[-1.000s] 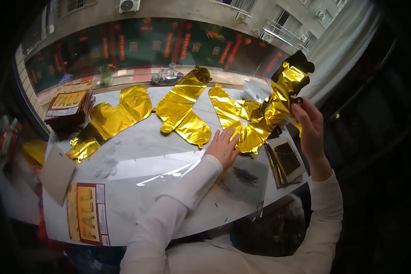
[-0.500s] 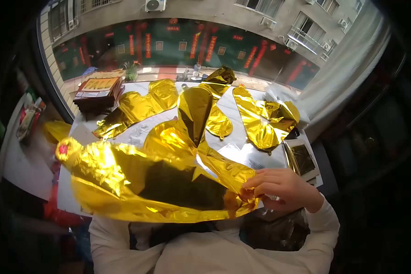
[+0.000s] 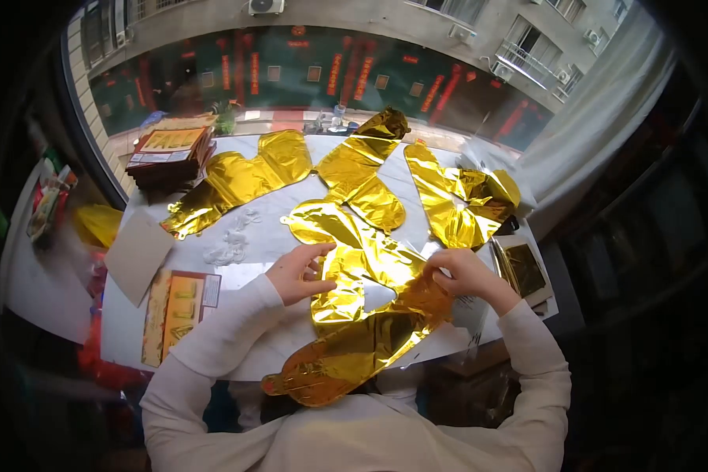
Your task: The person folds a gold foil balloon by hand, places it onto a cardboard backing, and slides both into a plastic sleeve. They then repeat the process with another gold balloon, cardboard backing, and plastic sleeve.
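Observation:
A flat gold foil balloon (image 3: 413,303) with a small triangular hole lies across the front of the table, one lobe hanging over the near edge. My right hand (image 3: 470,275) pinches its right end, thumb against the bent fingers. At the balloon's left edge is my left hand (image 3: 297,274), its thumb and fingers spread apart and the thumb by the foil. Behind it lie more flat gold foil balloons: one at the back left (image 3: 252,177), one in the middle (image 3: 354,169) and one at the right (image 3: 448,200).
A stack of printed packets (image 3: 169,149) stands at the back left. One printed packet (image 3: 182,307) and a beige card (image 3: 139,252) lie at the left, near clear plastic bits (image 3: 232,242). Packaging with gold foil (image 3: 521,267) sits at the right edge. A curtain (image 3: 598,134) hangs beside the window.
The gold foil balloon has come down from in front of me onto the table. My left hand, hidden before, now shows at its left edge. The beige card and packet are uncovered.

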A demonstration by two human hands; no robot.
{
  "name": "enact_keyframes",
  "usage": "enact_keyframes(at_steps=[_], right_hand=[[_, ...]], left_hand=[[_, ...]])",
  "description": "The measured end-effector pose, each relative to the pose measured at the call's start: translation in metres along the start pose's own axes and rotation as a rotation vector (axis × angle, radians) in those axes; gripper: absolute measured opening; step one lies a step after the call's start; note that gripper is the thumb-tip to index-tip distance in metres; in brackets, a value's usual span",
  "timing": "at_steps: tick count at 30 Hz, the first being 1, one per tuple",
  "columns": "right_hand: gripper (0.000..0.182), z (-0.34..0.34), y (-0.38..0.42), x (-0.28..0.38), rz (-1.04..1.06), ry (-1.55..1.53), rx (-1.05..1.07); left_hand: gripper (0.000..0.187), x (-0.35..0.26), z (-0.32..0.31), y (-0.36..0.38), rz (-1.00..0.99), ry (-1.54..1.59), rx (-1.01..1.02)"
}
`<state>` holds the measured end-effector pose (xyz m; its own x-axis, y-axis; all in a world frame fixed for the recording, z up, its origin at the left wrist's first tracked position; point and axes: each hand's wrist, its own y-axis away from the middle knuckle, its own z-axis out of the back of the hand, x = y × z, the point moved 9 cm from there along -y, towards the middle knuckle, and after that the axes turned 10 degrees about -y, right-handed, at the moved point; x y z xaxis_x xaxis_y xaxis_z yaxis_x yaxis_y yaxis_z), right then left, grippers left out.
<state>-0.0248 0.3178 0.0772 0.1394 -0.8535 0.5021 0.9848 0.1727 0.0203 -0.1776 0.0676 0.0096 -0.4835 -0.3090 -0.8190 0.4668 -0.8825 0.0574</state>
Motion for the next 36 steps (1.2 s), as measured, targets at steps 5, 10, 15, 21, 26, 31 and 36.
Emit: enact_keyframes(at_steps=[5,10,15,21,26,31,36], right_hand=[[0.021,-0.007,-0.093,0.02,0.181,0.109,-0.327],[0.027,-0.038,-0.185,0.024,0.309,0.178,-0.404],[0.021,-0.054,-0.221,0.02,0.248,0.238,-0.23],[0.011,-0.031,-0.232,0.014,0.14,0.101,-0.274],[0.015,-0.012,-0.239,-0.021,-0.022,-0.258,-0.312],[0.014,-0.015,-0.237,-0.048,-0.126,-0.514,-0.358],[0.014,-0.017,-0.232,-0.031,0.09,-0.08,-0.396]], left_hand=[[0.072,-0.018,-0.026,-0.019,-0.386,-0.664,-0.155],[0.069,-0.021,-0.018,-0.018,-0.245,-0.949,-0.254],[0.059,-0.014,0.0,-0.031,-0.048,-0.943,-0.176],[0.052,-0.009,0.006,-0.074,-0.105,-0.769,-0.453],[0.061,0.014,-0.002,-0.091,-0.038,-0.819,-0.583],[0.063,0.019,-0.004,-0.09,-0.015,-0.809,-0.528],[0.065,0.018,-0.005,-0.091,-0.007,-0.815,-0.543]])
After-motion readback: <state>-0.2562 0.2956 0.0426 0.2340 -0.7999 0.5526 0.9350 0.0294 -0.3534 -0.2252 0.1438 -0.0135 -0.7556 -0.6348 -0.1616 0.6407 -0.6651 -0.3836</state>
